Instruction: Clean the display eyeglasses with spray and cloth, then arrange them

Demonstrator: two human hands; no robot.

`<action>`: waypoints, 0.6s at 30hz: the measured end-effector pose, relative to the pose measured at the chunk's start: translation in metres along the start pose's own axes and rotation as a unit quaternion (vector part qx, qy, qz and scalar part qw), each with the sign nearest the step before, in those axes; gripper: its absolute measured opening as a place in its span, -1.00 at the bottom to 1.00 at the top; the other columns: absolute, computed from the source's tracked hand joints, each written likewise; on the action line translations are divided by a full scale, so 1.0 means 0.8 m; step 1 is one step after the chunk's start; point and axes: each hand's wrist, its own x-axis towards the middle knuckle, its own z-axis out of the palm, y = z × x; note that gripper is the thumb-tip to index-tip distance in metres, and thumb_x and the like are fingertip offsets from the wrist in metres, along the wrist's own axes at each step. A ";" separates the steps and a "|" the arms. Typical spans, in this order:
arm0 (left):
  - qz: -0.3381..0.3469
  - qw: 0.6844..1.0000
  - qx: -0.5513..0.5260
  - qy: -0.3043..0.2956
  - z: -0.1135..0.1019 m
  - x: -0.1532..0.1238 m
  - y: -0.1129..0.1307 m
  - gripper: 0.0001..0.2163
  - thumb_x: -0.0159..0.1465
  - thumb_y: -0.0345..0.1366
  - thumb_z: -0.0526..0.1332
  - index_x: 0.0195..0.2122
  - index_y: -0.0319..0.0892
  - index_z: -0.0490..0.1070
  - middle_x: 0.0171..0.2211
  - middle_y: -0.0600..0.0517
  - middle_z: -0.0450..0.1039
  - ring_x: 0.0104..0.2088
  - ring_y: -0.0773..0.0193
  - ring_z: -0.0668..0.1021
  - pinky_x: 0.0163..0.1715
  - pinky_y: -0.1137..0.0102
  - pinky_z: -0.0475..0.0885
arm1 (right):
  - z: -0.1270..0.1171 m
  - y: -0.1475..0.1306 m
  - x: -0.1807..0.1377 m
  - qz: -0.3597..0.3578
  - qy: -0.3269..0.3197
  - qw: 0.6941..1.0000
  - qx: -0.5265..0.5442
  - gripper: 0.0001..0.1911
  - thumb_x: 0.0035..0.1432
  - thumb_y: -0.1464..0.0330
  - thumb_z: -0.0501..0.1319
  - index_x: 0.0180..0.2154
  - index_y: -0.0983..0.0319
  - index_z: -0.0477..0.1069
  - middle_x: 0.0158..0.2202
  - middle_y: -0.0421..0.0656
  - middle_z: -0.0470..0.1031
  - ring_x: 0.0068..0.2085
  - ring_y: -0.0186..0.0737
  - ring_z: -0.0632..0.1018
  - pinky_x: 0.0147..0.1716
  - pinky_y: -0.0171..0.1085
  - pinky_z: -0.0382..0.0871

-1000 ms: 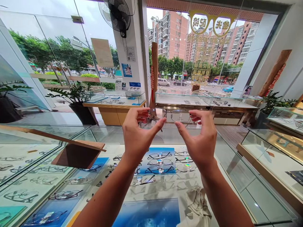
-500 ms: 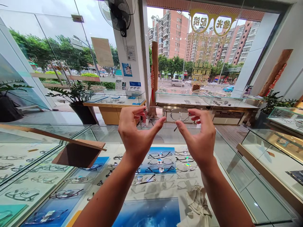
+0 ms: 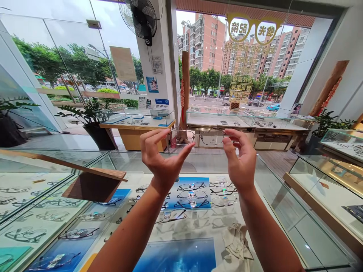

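A pair of thin-rimmed eyeglasses point(image 3: 212, 137) is held up in front of me above the glass counter, with its clear lenses facing me. My left hand point(image 3: 162, 158) grips the left end of the frame, the thumb stretched out under the left lens. At the other end, my right hand point(image 3: 241, 158) pinches the frame between thumb and fingers. The temples are mostly hidden behind the lenses and hands. Below my right forearm, a crumpled beige cloth point(image 3: 236, 245) lies on the counter.
Several rows of eyeglasses point(image 3: 193, 193) are on display in the glass case point(image 3: 283, 211) below. A brown slatted wooden board point(image 3: 95, 185) stands at the left. Farther off are more display counters point(image 3: 218, 118), potted plants point(image 3: 98, 117) and a wall fan point(image 3: 138, 17).
The eyeglasses have shifted slightly left and turned a little. My right thumb has moved up from beneath the right lens to the frame's end. The left hand has also shifted slightly.
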 end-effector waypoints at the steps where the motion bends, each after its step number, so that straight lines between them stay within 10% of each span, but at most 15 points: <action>1: 0.014 1.000 -0.008 0.007 0.001 -0.001 -0.002 -0.40 0.05 -0.04 0.59 0.04 -0.06 0.41 -0.07 -0.07 0.51 -0.02 0.02 0.56 0.01 0.08 0.53 | 0.000 0.004 0.002 0.013 0.000 1.000 0.016 -0.66 0.35 0.09 0.24 -0.02 0.17 0.54 0.01 -0.05 0.63 -0.04 -0.10 0.62 -0.09 -0.08 0.51; 18: -0.050 0.989 -0.137 0.005 0.033 -0.021 -0.045 -0.39 0.15 0.16 0.47 0.08 -0.09 0.41 0.00 -0.06 0.41 0.04 0.09 0.56 0.00 0.16 0.61 | 0.007 0.005 0.000 0.047 0.007 0.997 0.065 -0.75 0.24 0.13 0.37 -0.16 0.16 0.60 -0.16 -0.12 0.64 -0.16 -0.16 0.60 -0.15 -0.15 0.46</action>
